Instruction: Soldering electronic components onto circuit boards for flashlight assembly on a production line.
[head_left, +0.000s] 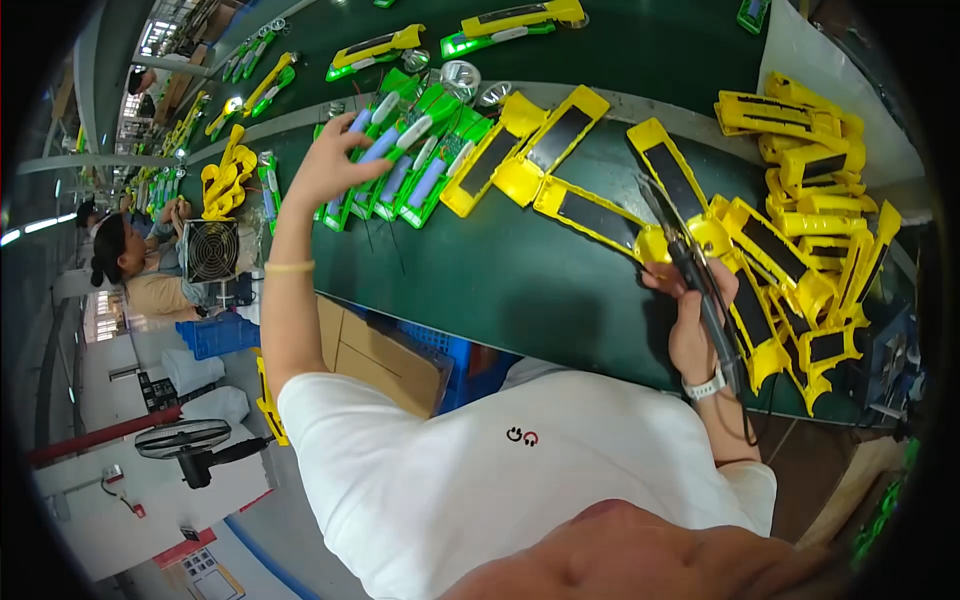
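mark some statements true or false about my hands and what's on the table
1. The right hand holds a black pen-shaped tool. True.
2. The left hand is clenched in a fist. False: its fingers are spread at the green housings.
3. A heap of yellow shells lies toward the right end of the table. True.
4. The green housings lie on the floor. False: they lie on the table.
5. The person's shirt is black. False: it is white.
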